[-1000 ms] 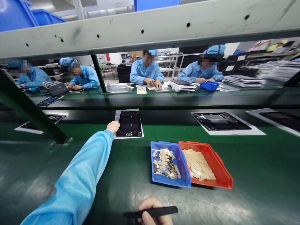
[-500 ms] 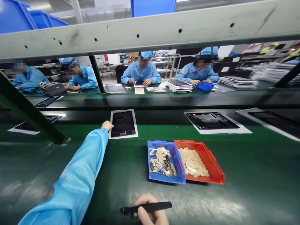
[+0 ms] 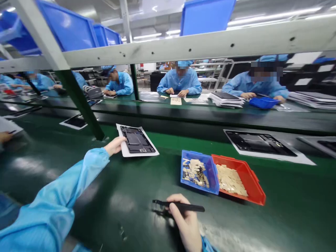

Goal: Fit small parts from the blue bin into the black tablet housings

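Note:
My left hand (image 3: 114, 145), at the end of a blue sleeve, is closed on the left edge of a black tablet housing (image 3: 137, 140) and the white sheet (image 3: 127, 152) under it. Housing and sheet are tilted, their near edge toward me. Low in the view, my right hand (image 3: 187, 220) grips black tweezers (image 3: 193, 208) between thumb and fingers, held level above the green bench, tips pointing left. Beyond that hand stands a blue tray (image 3: 185, 175) with small beige and black pieces. A red tray (image 3: 256, 189) of beige pieces touches its right side.
Another housing (image 3: 258, 141) on white paper lies at the right, with one more (image 3: 76, 121) behind the slanted green post (image 3: 81, 101). A pale beam (image 3: 168, 47) crosses overhead. Co-workers in blue sit across the line; a person's hand (image 3: 5, 136) shows at the far left.
My left hand has lifted and tilted the housing with its sheet off the belt. My right hand with the tweezers has risen in view. The camera has turned left.

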`<action>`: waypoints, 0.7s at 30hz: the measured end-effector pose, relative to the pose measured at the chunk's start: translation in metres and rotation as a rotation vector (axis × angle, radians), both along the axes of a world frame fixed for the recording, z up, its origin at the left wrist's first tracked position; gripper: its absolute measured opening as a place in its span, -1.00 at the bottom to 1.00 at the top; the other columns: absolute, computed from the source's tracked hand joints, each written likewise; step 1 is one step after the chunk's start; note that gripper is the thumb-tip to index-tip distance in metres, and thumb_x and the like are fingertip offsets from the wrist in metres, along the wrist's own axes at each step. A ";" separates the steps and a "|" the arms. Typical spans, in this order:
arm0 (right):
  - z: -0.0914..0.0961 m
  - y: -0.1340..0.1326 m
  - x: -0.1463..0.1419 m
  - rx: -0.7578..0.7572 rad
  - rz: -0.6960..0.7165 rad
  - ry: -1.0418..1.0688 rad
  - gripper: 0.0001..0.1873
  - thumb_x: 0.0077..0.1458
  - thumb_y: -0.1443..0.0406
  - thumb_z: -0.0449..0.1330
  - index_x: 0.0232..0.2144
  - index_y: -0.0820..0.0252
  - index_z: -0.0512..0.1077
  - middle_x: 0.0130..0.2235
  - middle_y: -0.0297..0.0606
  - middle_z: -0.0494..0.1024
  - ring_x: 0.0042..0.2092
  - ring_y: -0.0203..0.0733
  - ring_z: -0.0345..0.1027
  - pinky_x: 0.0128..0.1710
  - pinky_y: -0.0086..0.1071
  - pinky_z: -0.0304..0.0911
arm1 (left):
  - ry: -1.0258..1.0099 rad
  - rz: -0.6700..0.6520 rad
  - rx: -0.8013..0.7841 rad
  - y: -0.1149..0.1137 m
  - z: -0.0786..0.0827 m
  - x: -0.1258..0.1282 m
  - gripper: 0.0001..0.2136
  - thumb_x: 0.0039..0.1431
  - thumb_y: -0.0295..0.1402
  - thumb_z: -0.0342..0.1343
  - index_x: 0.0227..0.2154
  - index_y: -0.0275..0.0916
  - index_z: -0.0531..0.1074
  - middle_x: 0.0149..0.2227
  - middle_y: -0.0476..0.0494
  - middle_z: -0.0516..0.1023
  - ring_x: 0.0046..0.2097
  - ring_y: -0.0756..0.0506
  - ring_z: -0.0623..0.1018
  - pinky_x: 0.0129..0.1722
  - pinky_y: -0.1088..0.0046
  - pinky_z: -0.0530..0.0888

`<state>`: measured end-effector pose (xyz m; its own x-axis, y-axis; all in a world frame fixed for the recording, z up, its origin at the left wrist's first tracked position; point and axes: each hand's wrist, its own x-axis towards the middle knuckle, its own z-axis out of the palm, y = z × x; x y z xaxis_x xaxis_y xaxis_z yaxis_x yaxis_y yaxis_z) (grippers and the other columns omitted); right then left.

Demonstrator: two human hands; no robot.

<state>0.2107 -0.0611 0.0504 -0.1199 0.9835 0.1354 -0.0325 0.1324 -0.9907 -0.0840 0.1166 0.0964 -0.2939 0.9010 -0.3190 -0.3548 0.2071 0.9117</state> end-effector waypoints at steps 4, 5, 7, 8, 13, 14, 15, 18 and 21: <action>0.001 -0.019 -0.010 0.071 -0.052 0.077 -0.82 0.03 0.15 0.22 -0.38 0.14 0.47 -0.43 -0.29 0.46 -0.43 -0.23 0.33 -0.42 -0.39 0.27 | -0.122 -0.015 0.049 -0.106 -0.028 0.012 -0.68 -0.05 -0.59 0.12 -0.16 -0.36 0.39 -0.28 -0.17 0.56 -0.28 -0.11 0.57 -0.21 0.36 0.54; 0.004 -0.028 -0.012 0.089 -0.073 0.138 -0.83 0.02 0.16 0.23 -0.39 0.12 0.48 -0.42 -0.30 0.46 -0.44 -0.24 0.33 -0.44 -0.40 0.27 | -0.147 -0.011 0.046 -0.134 -0.036 0.020 -0.63 -0.08 -0.57 0.16 -0.13 -0.32 0.38 -0.26 -0.15 0.56 -0.29 -0.10 0.57 -0.23 0.35 0.54; 0.016 -0.049 -0.016 0.104 -0.094 0.264 -0.84 0.00 0.15 0.24 -0.39 0.09 0.48 -0.42 -0.31 0.44 -0.45 -0.27 0.31 -0.47 -0.42 0.26 | -0.203 -0.049 0.016 -0.189 -0.047 0.038 -0.54 -0.12 -0.51 0.24 -0.07 -0.24 0.35 -0.20 -0.14 0.55 -0.25 -0.11 0.56 -0.25 0.34 0.53; 0.023 -0.059 -0.018 0.099 -0.091 0.310 -0.85 0.01 0.15 0.24 -0.40 0.08 0.49 -0.43 -0.31 0.43 -0.46 -0.28 0.30 -0.48 -0.43 0.25 | -0.245 -0.080 -0.005 -0.214 -0.051 0.047 -0.52 -0.12 -0.47 0.27 -0.06 -0.21 0.34 -0.14 -0.15 0.53 -0.19 -0.13 0.55 -0.21 0.34 0.51; 0.062 -0.100 -0.027 0.068 -0.007 0.353 -0.84 0.05 0.15 0.19 -0.41 0.10 0.47 -0.53 -0.33 0.37 -0.48 -0.29 0.23 -0.50 -0.43 0.24 | -0.458 -0.286 -0.167 -0.294 -0.054 0.076 -0.73 0.02 -0.36 0.21 -0.18 -0.20 0.40 -0.05 -0.12 0.47 0.00 -0.09 0.44 -0.05 0.41 0.38; 0.067 -0.103 -0.029 0.075 0.007 0.350 -0.83 0.06 0.15 0.18 -0.41 0.11 0.47 -0.55 -0.33 0.36 -0.49 -0.28 0.22 -0.52 -0.43 0.24 | -0.484 -0.340 -0.206 -0.301 -0.054 0.078 -0.75 0.02 -0.36 0.21 -0.19 -0.20 0.41 -0.05 -0.12 0.47 0.01 -0.08 0.43 -0.04 0.42 0.37; 0.072 -0.105 -0.032 0.081 0.014 0.345 -0.83 0.07 0.16 0.17 -0.42 0.11 0.46 -0.57 -0.34 0.34 -0.49 -0.28 0.21 -0.53 -0.43 0.23 | -0.502 -0.393 -0.239 -0.306 -0.052 0.078 -0.76 0.02 -0.36 0.21 -0.21 -0.20 0.42 -0.05 -0.11 0.47 0.01 -0.07 0.42 -0.05 0.44 0.36; 0.080 -0.103 -0.043 0.077 0.005 0.311 -0.83 0.07 0.17 0.16 -0.42 0.12 0.46 -0.57 -0.34 0.33 -0.51 -0.28 0.20 -0.55 -0.43 0.22 | -0.477 -0.561 -0.320 -0.308 -0.047 0.069 -0.74 0.00 -0.34 0.22 -0.21 -0.22 0.44 -0.05 -0.13 0.47 0.00 -0.06 0.43 -0.15 0.52 0.36; 0.084 -0.090 -0.059 0.020 -0.031 0.261 -0.85 0.06 0.18 0.18 -0.42 0.10 0.47 -0.55 -0.34 0.35 -0.50 -0.29 0.22 -0.53 -0.43 0.22 | -0.277 -0.978 -0.418 -0.297 -0.040 0.044 -0.78 0.03 -0.35 0.13 -0.23 -0.24 0.44 -0.22 -0.13 0.55 -0.21 -0.04 0.53 -0.42 0.58 0.34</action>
